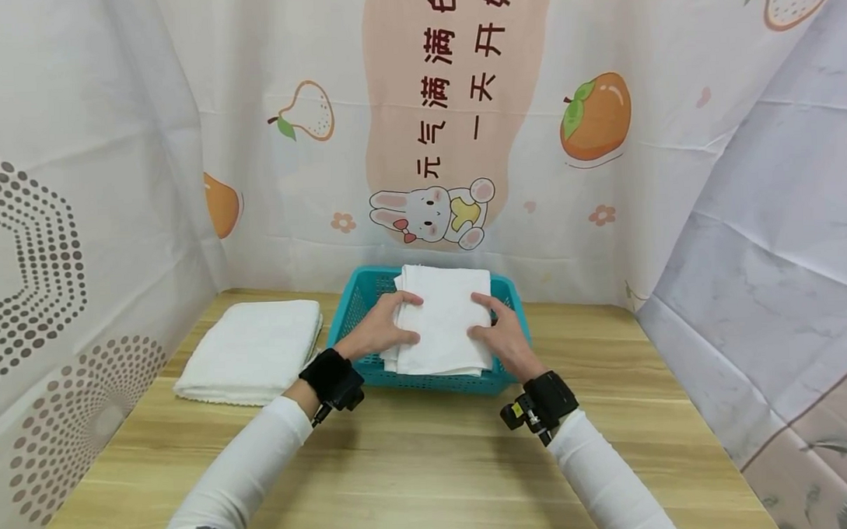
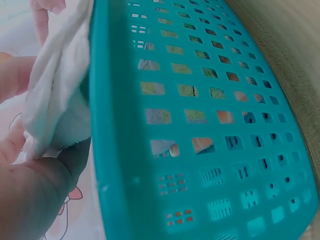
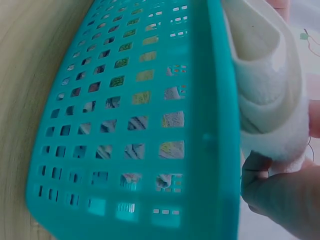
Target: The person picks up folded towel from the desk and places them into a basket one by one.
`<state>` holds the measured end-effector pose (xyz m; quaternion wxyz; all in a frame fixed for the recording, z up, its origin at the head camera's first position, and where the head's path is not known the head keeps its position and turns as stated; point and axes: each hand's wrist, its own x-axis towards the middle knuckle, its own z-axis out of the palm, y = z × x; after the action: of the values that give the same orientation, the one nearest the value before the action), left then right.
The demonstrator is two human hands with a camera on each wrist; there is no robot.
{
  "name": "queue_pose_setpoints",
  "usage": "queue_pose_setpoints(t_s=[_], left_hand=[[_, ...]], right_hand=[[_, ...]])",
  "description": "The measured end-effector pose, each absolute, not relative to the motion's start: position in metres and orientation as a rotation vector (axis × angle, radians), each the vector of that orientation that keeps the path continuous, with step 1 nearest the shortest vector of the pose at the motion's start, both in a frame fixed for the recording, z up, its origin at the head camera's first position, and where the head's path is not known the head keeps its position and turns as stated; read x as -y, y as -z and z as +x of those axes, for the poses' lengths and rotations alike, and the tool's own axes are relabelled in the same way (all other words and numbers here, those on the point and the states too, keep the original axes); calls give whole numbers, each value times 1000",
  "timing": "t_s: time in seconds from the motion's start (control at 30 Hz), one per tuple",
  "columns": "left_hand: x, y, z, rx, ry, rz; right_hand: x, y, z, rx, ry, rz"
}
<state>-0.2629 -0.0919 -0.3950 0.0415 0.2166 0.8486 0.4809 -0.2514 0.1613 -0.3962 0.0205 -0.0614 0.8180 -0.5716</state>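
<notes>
A folded white towel (image 1: 444,322) in several layers lies level at the rim of a teal plastic basket (image 1: 428,383). My left hand (image 1: 382,327) grips its left edge, with fingers under the folds in the left wrist view and the thumb on top. At the opposite edge my right hand (image 1: 504,335) holds it the same way. In the right wrist view the towel's rounded folds (image 3: 265,85) stick up above the basket rim. Colored items show through the basket's holes, their kinds hidden by the wall.
Another folded white towel (image 1: 254,348) lies on the wooden table (image 1: 430,467) to the left of the basket. Behind the basket hangs a printed curtain (image 1: 295,199), and more fabric (image 1: 767,284) closes off the right side.
</notes>
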Motion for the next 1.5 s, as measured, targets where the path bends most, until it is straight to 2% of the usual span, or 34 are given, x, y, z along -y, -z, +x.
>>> queue_pose_setpoints(t_s=[0.27, 0.6, 1.5], left_hand=[[92, 399, -262, -2637, -1315, 696], [90, 401, -263, -2660, -1247, 693], [90, 421, -276, -2640, -1154, 729]], right_hand=[[-162, 401, -253, -2528, 1767, -220], [-165, 410, -253, -2566, 1565, -526], [-159, 429, -267, -2702, 1436, -521]])
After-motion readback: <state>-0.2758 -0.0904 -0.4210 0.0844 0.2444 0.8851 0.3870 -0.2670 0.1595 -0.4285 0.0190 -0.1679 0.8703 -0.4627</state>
